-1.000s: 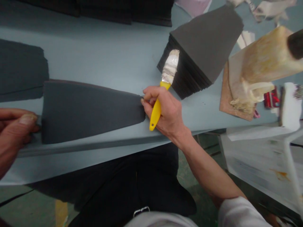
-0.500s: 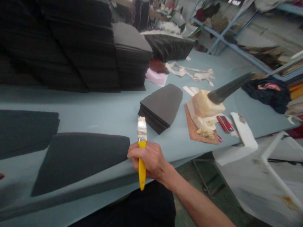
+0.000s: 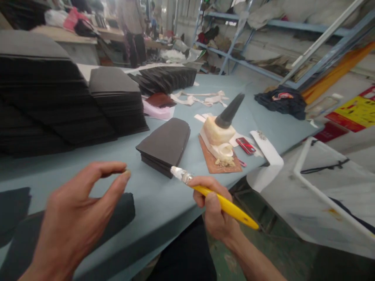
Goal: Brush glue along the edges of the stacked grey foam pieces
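Note:
My right hand (image 3: 213, 208) is closed round the yellow handle of a glue brush (image 3: 205, 190), whose white, glue-caked bristles point left toward a small stack of dark foam pieces (image 3: 165, 144). My left hand (image 3: 74, 218) is raised above the table near its front edge, thumb and forefinger curved toward each other with a gap between them and nothing visible in them. Under it lies a single dark foam piece (image 3: 123, 210) on the pale blue table (image 3: 164, 195).
A glue-crusted pot with a dark cone handle (image 3: 221, 130) stands on a brown board, with a red phone (image 3: 246, 145) beside it. Tall stacks of dark foam (image 3: 58, 101) fill the back left. A white frame (image 3: 319, 187) stands right of the table. A person stands far behind.
The view has tilted up from the table toward the room. My left hand has risen into view with fingers curved. My right hand has tipped the brush from upright to pointing left.

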A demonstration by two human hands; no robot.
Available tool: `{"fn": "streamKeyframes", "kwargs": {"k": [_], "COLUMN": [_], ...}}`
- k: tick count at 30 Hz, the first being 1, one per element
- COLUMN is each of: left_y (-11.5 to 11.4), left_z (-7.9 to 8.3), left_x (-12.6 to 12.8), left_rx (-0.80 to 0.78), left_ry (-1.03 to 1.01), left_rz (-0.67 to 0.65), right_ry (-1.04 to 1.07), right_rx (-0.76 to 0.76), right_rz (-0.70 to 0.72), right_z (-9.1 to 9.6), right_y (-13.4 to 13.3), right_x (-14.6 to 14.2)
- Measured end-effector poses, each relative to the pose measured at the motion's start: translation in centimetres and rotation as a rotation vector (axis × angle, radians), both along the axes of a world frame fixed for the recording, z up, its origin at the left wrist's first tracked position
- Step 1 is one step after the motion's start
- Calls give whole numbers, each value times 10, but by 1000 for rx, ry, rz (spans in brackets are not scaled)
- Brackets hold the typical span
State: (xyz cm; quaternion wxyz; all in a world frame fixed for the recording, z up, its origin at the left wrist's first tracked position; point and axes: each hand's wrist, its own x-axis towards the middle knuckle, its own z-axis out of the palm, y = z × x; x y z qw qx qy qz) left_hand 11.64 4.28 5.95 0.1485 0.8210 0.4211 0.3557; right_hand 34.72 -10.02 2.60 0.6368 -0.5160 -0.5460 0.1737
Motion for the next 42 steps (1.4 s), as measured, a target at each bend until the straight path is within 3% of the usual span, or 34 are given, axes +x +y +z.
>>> {"fn": "streamKeyframes", "kwargs": {"k": [5,8,12,18,27,36,42], "left_y": [37,62,83,94,99,98,94], "left_z": [32,33,24,10,6,-1,-3], "left_x": [79,107,127,132,133,131,130], "left_rx": [-24,16,88,69,-4,-26,-16], "left_ry": [145,319,503,543,464,387,369], "left_rz": [-339,-453,-513,-602,-593,-585,-569], "right_ry": [127,230,341,358,337,173,103], "right_rx": [-40,-53,-52,-60,-111,-29,-10], "right_rz": [-260,-344,-280,-169,-191,-268,-285], "right_z": [-4,-2,5,7,3,-14,-15], "right_y": [12,24,40,57,61,66,74], "right_x": [34,41,42,40,36,39,45]}}
